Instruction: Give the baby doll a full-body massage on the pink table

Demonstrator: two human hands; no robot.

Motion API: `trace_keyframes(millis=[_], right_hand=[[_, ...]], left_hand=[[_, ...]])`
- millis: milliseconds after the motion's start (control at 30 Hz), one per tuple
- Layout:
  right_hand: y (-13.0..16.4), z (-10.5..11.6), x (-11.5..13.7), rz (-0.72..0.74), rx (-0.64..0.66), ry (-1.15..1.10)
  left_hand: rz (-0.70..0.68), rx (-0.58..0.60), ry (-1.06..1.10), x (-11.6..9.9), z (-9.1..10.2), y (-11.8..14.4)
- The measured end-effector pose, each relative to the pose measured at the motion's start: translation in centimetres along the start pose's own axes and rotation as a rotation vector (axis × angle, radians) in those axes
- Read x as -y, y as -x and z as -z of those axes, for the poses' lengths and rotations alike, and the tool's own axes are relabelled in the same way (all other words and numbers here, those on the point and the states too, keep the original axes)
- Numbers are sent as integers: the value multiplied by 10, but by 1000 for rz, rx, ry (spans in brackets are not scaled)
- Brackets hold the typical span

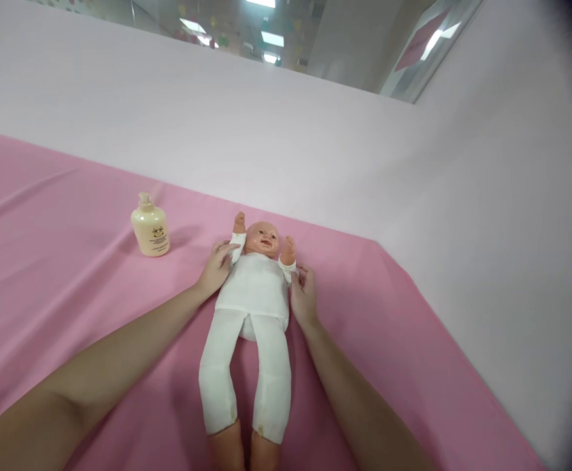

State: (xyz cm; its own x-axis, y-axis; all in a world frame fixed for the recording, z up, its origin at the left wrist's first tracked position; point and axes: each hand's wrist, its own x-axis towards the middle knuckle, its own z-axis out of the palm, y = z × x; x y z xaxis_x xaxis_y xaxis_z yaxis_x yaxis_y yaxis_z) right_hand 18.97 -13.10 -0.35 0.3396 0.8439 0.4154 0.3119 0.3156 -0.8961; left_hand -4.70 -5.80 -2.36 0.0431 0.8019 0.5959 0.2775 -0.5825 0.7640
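A baby doll (252, 282) with a white cloth body lies on its back on the pink cloth (178, 314), head away from me and both its arms bent upward. My left hand (216, 267) has its fingers closed on the doll's white sleeve at the left of the picture, just below the raised doll hand. On the other side, my right hand (304, 293) grips the doll's other arm near the sleeve, with some fingertips hidden behind it. The doll's feet run out of view at the bottom edge.
A cream pump bottle (151, 229) stands upright on the cloth, left of the doll's head. Behind the cloth rises a white wall (315, 157) that turns a corner at the right. Higher up, a window pane (286, 33) shows reflected ceiling lights.
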Motion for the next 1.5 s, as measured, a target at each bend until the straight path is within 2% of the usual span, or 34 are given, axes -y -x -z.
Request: trace_keyframes(millis=[133,367,500,600,833,1033,1167,1400,1500], right_hand=[[0,-1,-2,49,-24,25],[-3,0,-10,14,-45,96],[-2,0,-10,40,15,137],[-2,0,-10,55,61,164],[-4,1,-14,3,77,218],[-5,2,-19,34,68,338],[-7,3,-22,-17,58,431],[-11,5,-26,-26,55,500],[-11,5,-25,-39,57,456]], left_hand=[[108,24,24,6,-1,-1],[203,64,39,3,0,-1],[277,59,68,2,2,-1],[285,62,54,4,2,0],[236,73,-14,8,0,-1],[211,114,-311,10,2,-3],[243,129,-416,3,4,-1],[305,171,-478,-11,6,-1],[307,173,-467,-11,7,-1]])
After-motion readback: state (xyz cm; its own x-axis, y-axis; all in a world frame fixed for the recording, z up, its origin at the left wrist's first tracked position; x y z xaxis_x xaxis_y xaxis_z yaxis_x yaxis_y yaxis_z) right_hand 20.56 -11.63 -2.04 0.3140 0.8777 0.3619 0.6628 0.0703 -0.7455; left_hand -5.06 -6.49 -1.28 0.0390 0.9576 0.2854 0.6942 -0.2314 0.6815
